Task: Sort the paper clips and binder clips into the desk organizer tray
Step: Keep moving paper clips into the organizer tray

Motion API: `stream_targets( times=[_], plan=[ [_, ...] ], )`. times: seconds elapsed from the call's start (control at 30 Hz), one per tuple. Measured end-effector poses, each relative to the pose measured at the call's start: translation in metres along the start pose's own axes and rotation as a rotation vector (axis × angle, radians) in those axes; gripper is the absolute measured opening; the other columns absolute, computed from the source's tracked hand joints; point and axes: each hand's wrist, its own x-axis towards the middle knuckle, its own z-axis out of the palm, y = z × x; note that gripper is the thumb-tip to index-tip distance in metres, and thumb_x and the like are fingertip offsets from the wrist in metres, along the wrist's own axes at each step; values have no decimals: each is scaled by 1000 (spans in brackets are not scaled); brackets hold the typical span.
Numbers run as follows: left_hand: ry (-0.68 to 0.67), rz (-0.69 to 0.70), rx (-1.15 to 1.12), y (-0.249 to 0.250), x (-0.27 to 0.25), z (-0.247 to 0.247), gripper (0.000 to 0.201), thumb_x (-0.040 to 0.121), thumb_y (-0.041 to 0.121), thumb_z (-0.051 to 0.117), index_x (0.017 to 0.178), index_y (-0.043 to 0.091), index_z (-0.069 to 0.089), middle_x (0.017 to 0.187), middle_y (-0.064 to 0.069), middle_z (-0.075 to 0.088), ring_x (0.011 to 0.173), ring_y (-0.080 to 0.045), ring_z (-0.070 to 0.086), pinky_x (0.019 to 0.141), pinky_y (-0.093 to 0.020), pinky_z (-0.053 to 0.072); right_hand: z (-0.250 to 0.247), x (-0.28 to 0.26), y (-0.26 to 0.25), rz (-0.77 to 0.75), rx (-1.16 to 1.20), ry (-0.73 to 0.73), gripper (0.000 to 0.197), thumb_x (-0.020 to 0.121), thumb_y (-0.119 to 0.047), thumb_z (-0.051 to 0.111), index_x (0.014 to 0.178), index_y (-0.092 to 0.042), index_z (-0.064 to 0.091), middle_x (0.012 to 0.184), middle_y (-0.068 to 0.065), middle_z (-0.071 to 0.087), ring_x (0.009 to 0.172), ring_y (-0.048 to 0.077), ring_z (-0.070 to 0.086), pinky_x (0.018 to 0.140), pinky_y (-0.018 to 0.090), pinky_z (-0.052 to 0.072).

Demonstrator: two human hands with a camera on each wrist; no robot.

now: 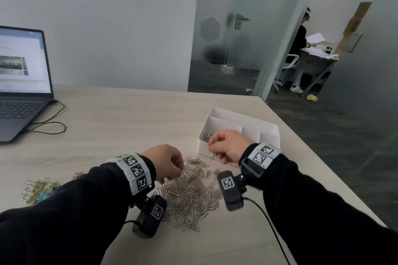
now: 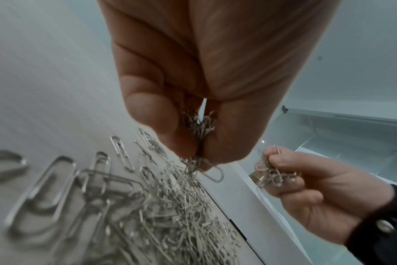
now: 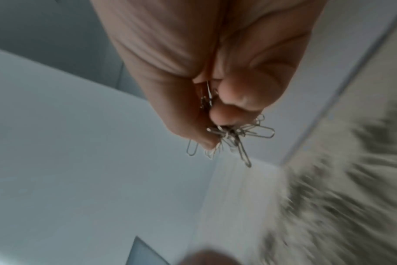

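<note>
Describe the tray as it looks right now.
The tray is a white, open-topped box, plastic by its look, split by thin walls into several compartments. It sits flat on the table near its right edge, beyond the clip pile. A few paper clips lie in its near-left compartment. The right hand hovers above its front wall.

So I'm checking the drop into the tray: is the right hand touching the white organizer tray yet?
Cannot tell. In the head view the right hand overlaps the tray near wall, pinching paper clips; no view shows contact or a gap plainly.
</note>
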Motion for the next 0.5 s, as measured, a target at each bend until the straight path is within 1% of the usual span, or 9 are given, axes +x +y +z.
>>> stream_targets(
  times=[0.07, 0.13, 0.17, 0.27, 0.33, 0.37, 0.43, 0.47, 0.5],
  plan=[
    [-4, -10, 0, -4, 0, -1, 11, 77, 12, 65, 81, 21, 68, 71, -2, 74, 56, -14, 67, 57, -31, 62, -12, 12, -11, -20, 17, 68, 10, 84, 2, 67, 85, -7, 63, 61, 5, 57, 45, 11, 50, 40, 20, 44],
    [-6, -22, -8, -6, 0, -3, 10, 77, 12, 65, 82, 21, 68, 73, -2, 75, 56, -15, 67, 58, -31, 62, -20, 26, -17, -38, -32, 162, 9, 84, 2, 66, 86, -6, 64, 58, 6, 56, 43, 12, 49, 42, 22, 45],
    [-5, -28, -10, -7, 0, -3, 11, 77, 12, 65, 82, 21, 69, 72, -2, 75, 55, -15, 66, 57, -30, 61, -23, 34, -17, -43, -78, 216, 9, 83, 1, 65, 85, -7, 64, 58, 6, 56, 43, 14, 49, 43, 24, 46],
    [2, -44, -10, -10, -1, -4, 11, 77, 11, 65, 82, 20, 69, 69, 0, 73, 50, -12, 63, 53, -25, 58, -24, 55, -10, -15, -279, 322, 8, 81, -4, 62, 82, -11, 66, 59, 6, 59, 44, 17, 52, 46, 26, 49],
    [6, -45, -8, -11, 0, -4, 11, 77, 11, 65, 82, 21, 69, 69, 0, 73, 51, -12, 64, 53, -26, 59, -23, 63, -5, 7, -467, 316, 8, 82, -10, 64, 81, -17, 65, 62, 1, 62, 46, 16, 56, 52, 29, 52],
    [7, -42, -5, -11, 0, -4, 11, 77, 12, 65, 82, 21, 68, 70, -1, 73, 52, -12, 64, 54, -27, 59, -22, 64, -3, 6, -565, 292, 8, 83, -13, 65, 80, -20, 65, 67, -1, 64, 51, 16, 58, 58, 30, 54],
    [11, -32, -2, -9, 1, -5, 11, 78, 12, 64, 83, 21, 68, 74, -1, 74, 53, -13, 65, 54, -27, 60, -21, 64, 0, -9, -725, 230, 7, 83, -18, 68, 83, -25, 67, 83, -6, 65, 73, 17, 63, 70, 26, 49],
    [20, -25, -3, -7, 3, -5, 11, 78, 12, 64, 83, 21, 68, 74, -1, 74, 53, -13, 65, 54, -27, 60, -20, 63, 2, -19, -764, 200, 8, 83, -20, 69, 89, -26, 69, 91, -6, 66, 85, 17, 64, 74, 23, 46],
    [33, -18, -7, -4, 4, -6, 10, 78, 12, 65, 82, 20, 68, 74, -1, 74, 52, -12, 64, 53, -26, 59, -20, 61, 4, -28, -770, 177, 14, 83, -22, 70, 96, -26, 71, 99, -6, 67, 94, 17, 64, 78, 21, 45]
  ],
)
